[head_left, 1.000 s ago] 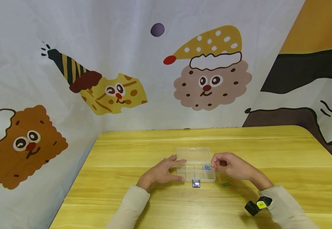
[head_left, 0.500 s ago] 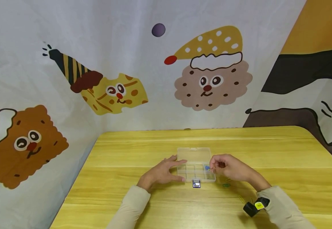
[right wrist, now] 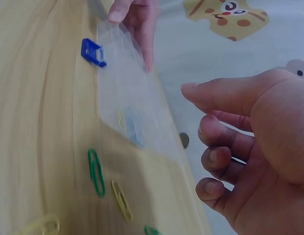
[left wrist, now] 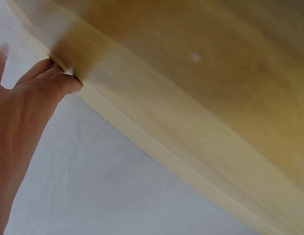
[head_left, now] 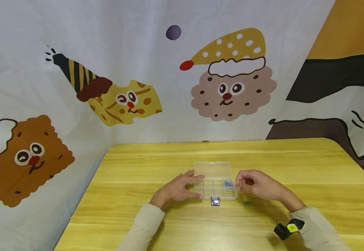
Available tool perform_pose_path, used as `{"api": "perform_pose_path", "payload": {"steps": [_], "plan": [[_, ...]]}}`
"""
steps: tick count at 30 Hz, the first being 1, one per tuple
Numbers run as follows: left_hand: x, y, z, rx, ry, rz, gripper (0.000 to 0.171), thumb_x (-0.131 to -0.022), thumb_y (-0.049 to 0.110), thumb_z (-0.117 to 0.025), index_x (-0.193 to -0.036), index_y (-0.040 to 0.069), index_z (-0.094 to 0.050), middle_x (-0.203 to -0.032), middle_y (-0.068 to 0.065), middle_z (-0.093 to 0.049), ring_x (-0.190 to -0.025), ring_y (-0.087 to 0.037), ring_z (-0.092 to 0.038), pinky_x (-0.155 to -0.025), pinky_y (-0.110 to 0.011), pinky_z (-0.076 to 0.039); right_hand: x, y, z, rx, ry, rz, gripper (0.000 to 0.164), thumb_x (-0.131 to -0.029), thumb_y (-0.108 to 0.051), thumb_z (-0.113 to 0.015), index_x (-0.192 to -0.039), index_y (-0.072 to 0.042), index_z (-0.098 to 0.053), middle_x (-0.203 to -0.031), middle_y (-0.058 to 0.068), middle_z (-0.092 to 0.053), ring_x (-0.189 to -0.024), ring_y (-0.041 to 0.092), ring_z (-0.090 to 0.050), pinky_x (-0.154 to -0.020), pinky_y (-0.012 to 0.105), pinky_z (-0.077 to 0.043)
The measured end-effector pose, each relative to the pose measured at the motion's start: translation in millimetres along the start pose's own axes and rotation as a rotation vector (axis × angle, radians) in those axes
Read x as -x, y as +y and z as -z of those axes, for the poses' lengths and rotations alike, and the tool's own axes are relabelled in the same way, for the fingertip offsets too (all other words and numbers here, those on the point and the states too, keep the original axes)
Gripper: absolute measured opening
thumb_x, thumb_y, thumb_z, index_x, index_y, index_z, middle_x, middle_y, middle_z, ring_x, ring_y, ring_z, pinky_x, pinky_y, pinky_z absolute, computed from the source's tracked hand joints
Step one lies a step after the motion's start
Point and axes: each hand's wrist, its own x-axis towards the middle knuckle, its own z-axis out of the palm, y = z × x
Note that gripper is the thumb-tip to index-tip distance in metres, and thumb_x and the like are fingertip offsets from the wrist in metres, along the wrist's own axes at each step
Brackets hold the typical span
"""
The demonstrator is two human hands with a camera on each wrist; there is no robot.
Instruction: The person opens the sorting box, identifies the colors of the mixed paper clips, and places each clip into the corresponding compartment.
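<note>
A clear plastic compartment box point(head_left: 209, 188) stands with its lid raised at the back, a blue latch point(right wrist: 93, 53) at its front. Blue paper clips point(head_left: 228, 183) fill the back right compartment; a yellow paper clip point(head_left: 229, 191) lies in the one before it. My left hand point(head_left: 177, 188) rests against the box's left end, thumb at the front corner and index finger across the hinge side, both fairly straight. Just off the right end hovers my right hand point(head_left: 257, 184); in the right wrist view its fingers point(right wrist: 215, 157) are loosely bent with nothing between them.
On the table point(head_left: 131, 164), right of the box, lie a green paper clip point(head_left: 248, 203) and a yellow one point(right wrist: 122, 200) close together. More yellow clips point(head_left: 265, 218) lie nearer the right sleeve. A printed cloth point(head_left: 157, 62) hangs behind the table.
My right hand has drawn back rightward from over the box's right compartments. A yellow paper clip now shows in the front right compartment. The left hand and box have stayed put.
</note>
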Motion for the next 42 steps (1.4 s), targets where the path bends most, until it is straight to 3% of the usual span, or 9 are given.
{"api": "perform_pose_path", "payload": {"steps": [13,22,30,36,42], "plan": [[0.2,0.6,0.6,0.005,-0.005,-0.01,0.071,-0.088,0.05,-0.071,-0.151,0.037,-0.041,-0.165,-0.009,-0.018,-0.153,-0.025,-0.011,-0.124,-0.048,-0.008,39.4,16.1,22.1,-0.003,-0.036,0.033,0.004,-0.094,-0.009,-0.067,-0.096,-0.009,-0.063,-0.077,-0.003,-0.056,-0.065,0.005,-0.046,-0.05,0.028,-0.039],[0.2,-0.9,-1.1,-0.001,-0.006,-0.016,0.071,-0.088,0.05,-0.071,-0.151,0.036,-0.041,-0.165,-0.01,-0.019,-0.153,-0.025,-0.013,-0.124,-0.049,-0.008,65.8,31.8,31.5,-0.089,-0.149,-0.006,0.008,-0.097,-0.008,-0.062,-0.103,-0.003,-0.064,-0.088,0.005,-0.062,-0.072,0.011,-0.052,-0.057,0.03,-0.044],[-0.6,-0.4,0.9,-0.005,-0.006,-0.011,0.072,-0.087,0.051,-0.071,-0.151,0.036,-0.041,-0.165,-0.009,-0.018,-0.153,-0.023,-0.012,-0.124,-0.048,-0.008,77.4,46.4,33.6,-0.255,-0.271,-0.013,0.015,-0.094,-0.002,-0.064,-0.107,0.004,-0.061,-0.08,0.018,-0.054,-0.072,0.012,-0.053,-0.064,0.03,-0.051],[-1.0,-0.2,0.7,0.008,-0.009,-0.003,0.071,-0.087,0.05,-0.072,-0.151,0.037,-0.041,-0.165,-0.007,-0.017,-0.153,-0.021,-0.011,-0.125,-0.046,-0.007,84.0,50.4,33.3,-0.23,-0.312,-0.075,0.023,-0.089,-0.009,-0.072,-0.108,-0.001,-0.062,-0.081,0.01,-0.055,-0.074,0.007,-0.052,-0.06,0.029,-0.044],[-0.2,0.7,0.7,0.014,-0.007,-0.004,0.071,-0.087,0.05,-0.072,-0.15,0.037,-0.042,-0.165,-0.007,-0.018,-0.153,-0.021,-0.011,-0.125,-0.047,-0.006,87.6,54.2,32.7,-0.217,-0.331,-0.057,0.027,-0.087,-0.01,-0.074,-0.109,-0.002,-0.061,-0.085,0.019,-0.052,-0.078,0.021,-0.05,-0.061,0.031,-0.039]]}}
